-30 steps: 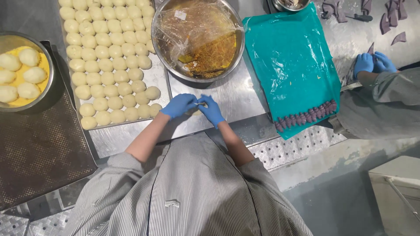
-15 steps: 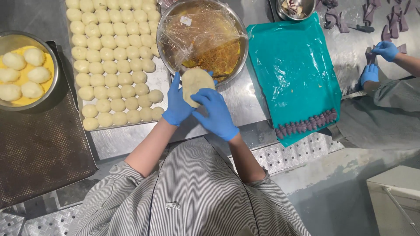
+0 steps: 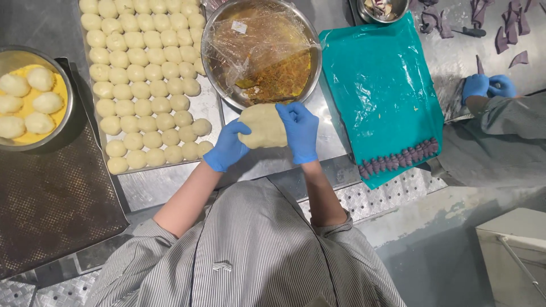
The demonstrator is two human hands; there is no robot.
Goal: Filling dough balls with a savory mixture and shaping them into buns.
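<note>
Far-left bowl: a round steel bowl (image 3: 61,85) at the bench's left edge holds pale dough balls sitting in yellow liquid, apparently a wash, kept apart from the plain pieces.

Dark mat: a brown, fine-meshed mat (image 3: 51,210) covers the near-left corner of the bench, under and beside that bowl.

Tray of portions: a flat steel tray (image 3: 207,108) carries small cream-coloured dough balls (image 3: 145,74) in close rows, ready-portioned and within reach of the left hand.

Left hand: the blue-gloved left hand (image 3: 227,146) is curled under the left rim of the flattened disc, supporting it from below.

Dough disc: a pale, flattened round of dough (image 3: 263,126) is held above the bench's near edge, between both hands and just in front of the large bowl; held open like this, it presents a wide face.

Right hand: the blue-gloved right hand (image 3: 300,129) grips the disc's right rim, fingers spread over the edge, so the piece stays stretched.

Filling bowl: a large steel bowl (image 3: 213,34) at the bench's far edge, partly covered with clear cling film (image 3: 250,40), holds a yellow-brown crumbly mixture (image 3: 281,77); the film is open on the near side, towards the hands.

Teal sheet: a teal plastic sheet (image 3: 381,85) lies right of the bowl, with a row of small purple pieces (image 3: 398,159) along its near edge.

Co-worker: another person's blue-gloved hands (image 3: 488,86) work at the bench's right edge, near purple dough scraps (image 3: 512,34).
</note>
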